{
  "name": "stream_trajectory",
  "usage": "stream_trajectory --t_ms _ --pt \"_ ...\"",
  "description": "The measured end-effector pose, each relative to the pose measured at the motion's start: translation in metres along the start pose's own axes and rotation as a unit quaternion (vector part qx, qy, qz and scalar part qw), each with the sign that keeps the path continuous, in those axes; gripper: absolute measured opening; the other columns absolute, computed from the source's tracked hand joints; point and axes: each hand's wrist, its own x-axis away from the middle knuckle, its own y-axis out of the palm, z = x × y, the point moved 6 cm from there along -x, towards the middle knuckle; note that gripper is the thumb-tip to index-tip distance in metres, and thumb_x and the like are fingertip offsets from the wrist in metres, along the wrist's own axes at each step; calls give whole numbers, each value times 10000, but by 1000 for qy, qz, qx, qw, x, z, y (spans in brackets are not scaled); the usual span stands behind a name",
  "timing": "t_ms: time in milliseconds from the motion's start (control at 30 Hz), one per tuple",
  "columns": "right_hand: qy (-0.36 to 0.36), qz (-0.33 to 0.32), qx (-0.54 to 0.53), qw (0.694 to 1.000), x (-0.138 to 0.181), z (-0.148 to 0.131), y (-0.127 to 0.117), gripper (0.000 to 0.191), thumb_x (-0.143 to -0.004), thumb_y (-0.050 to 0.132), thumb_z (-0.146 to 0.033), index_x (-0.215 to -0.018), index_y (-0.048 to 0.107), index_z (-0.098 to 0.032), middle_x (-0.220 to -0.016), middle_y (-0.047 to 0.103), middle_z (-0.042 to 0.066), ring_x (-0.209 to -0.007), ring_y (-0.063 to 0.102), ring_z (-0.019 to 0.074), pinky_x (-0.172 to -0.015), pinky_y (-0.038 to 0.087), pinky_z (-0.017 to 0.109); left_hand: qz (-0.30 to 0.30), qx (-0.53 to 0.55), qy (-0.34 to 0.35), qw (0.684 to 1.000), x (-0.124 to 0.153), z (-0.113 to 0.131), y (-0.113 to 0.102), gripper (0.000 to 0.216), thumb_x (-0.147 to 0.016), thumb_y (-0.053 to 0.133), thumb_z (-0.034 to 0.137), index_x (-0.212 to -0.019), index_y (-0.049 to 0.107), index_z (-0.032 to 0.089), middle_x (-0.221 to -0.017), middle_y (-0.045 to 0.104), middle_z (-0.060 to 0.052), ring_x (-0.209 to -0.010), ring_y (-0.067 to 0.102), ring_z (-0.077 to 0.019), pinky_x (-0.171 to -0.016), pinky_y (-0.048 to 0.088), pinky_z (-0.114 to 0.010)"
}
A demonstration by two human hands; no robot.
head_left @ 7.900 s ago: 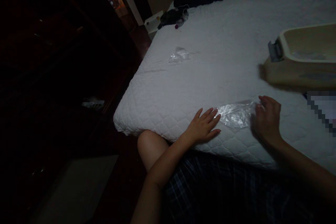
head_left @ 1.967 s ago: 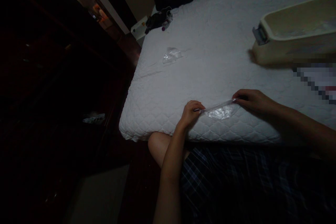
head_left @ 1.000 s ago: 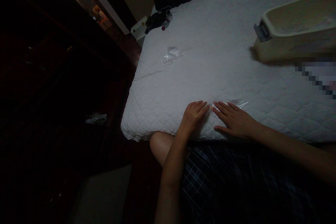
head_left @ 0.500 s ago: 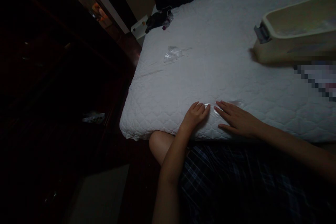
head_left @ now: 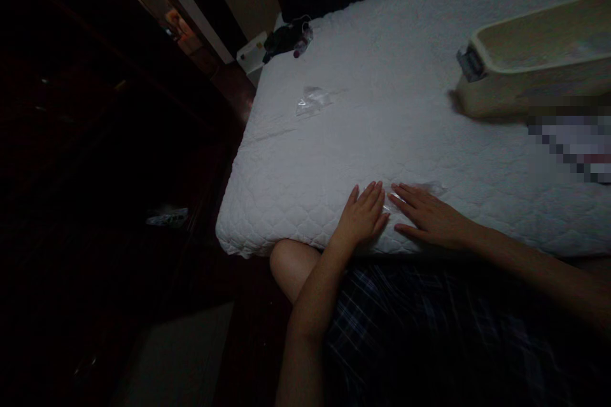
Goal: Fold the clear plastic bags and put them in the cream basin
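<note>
Both hands lie flat near the front edge of a bed with a white quilted cover [head_left: 296, 184]. My left hand [head_left: 363, 215] rests palm down with its fingers stretched out. Just to its right, my right hand [head_left: 427, 216] is spread, fingers pointing left. Beneath and between the hands is a clear plastic bag [head_left: 435, 188]; most of it is hidden, with a shiny bit showing between the fingertips and another part beyond the right hand. Farther back on the cover lies a second crumpled clear plastic bag [head_left: 312, 100].
A beige plastic bin [head_left: 501, 92] with a grey latch stands on the bed at right, beside a blurred-out flat item [head_left: 580, 143]. Dark items and a small bottle [head_left: 302, 44] lie at the far left corner. A packet [head_left: 167, 217] is on the dark left side.
My left hand has flattened out, its fingers straightening from a curled pose onto the plastic bag. The right hand stays almost where it was. The view has shifted slightly.
</note>
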Motion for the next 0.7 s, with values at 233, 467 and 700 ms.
stream_trajectory --t_ms 233,467,700 --pt "23 60 -24 998 -12 1 -23 618 -953 338 -465 -1523 188 -280 -1566 252 64 -1391 324 282 -1108 340 503 -32 -42 -6 999 3 0 16 559 -993 226 453 -1418 380 125 -1525 324 -121 -1436 260 -230 -1178 190 -511" --pt "5 13 57 998 -3 22 -11 666 -930 340 -532 -1517 211 -245 -1521 346 89 -1387 329 277 -1138 235 534 -27 -18 -10 999 4 -3 14 532 -999 235 418 -1422 366 122 -1524 325 -123 -1434 266 -228 -1177 190 -517" --pt "97 -29 93 991 35 70 -30 639 -937 290 -497 -1465 348 -142 -1508 344 158 -1400 297 281 -1158 187 491 -35 33 -27 998 5 -5 12 527 -993 278 422 -1425 349 130 -1531 308 -129 -1446 234 -235 -1182 167 -531"
